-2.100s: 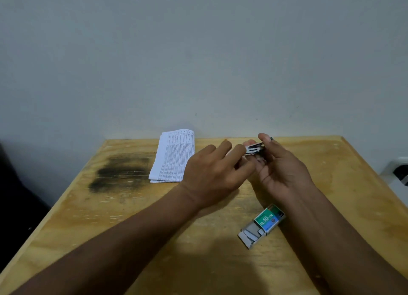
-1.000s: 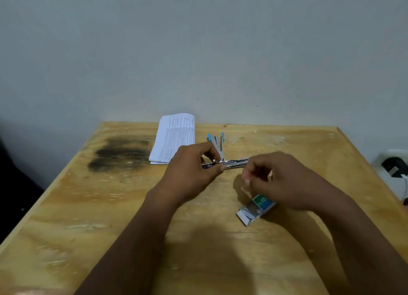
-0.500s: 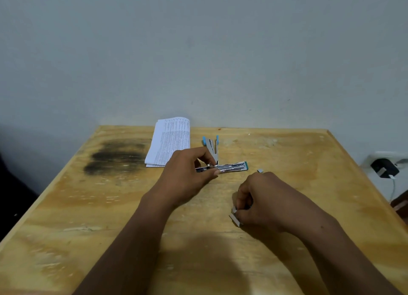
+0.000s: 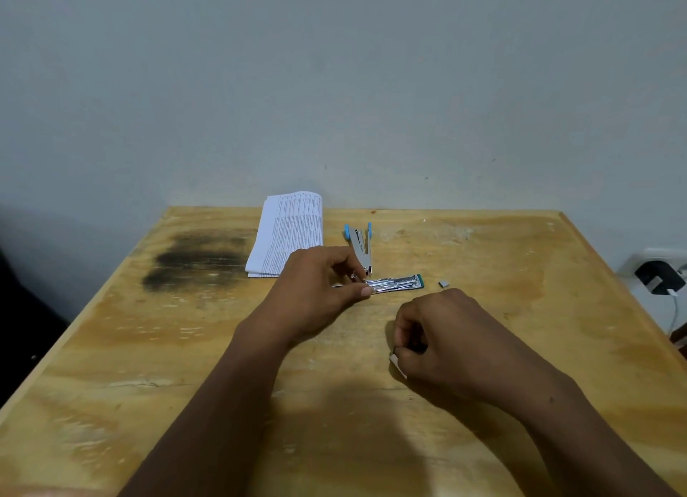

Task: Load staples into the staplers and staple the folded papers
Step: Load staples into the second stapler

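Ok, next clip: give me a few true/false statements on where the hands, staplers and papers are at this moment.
1. The left hand holds one end of the opened stapler on the table. True.
2. The right hand rests on the folded papers. False: it is near the table's middle, closed over the mostly hidden staple box; the papers lie untouched at the far edge.
3. A blue-handled stapler lies beyond the left hand. True.
4. The papers sit right of both staplers. False: they sit left of them.
5. A small loose grey piece lies just right of the opened stapler. True.

The folded papers [image 4: 288,232] carry printed lines too small to read.
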